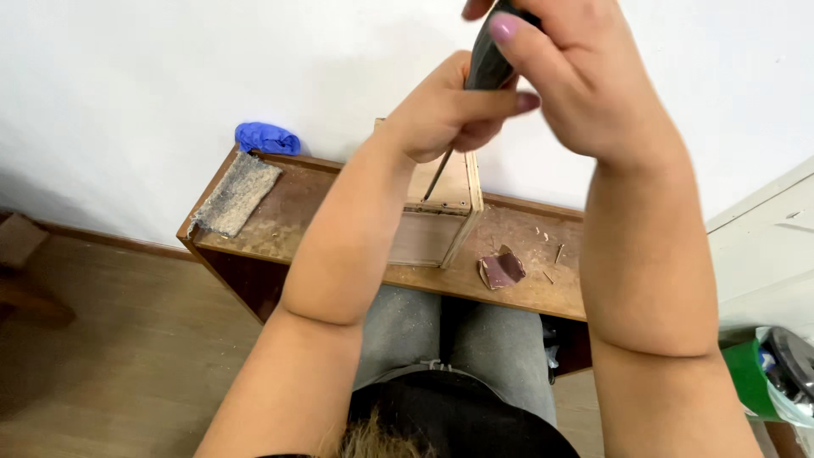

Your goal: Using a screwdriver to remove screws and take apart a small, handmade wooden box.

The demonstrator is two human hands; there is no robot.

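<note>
Both my hands grip one screwdriver with a dark handle. My left hand wraps the lower handle and my right hand closes over its top. The thin metal shaft slants down into a small, light wooden box that stands on a low brown wooden bench. The tip meets the box's inner back corner. My left forearm hides part of the box front.
A grey sanding pad lies at the bench's left end, with a crumpled blue cloth behind it by the white wall. A torn piece of reddish sandpaper lies right of the box. A green bin stands at right.
</note>
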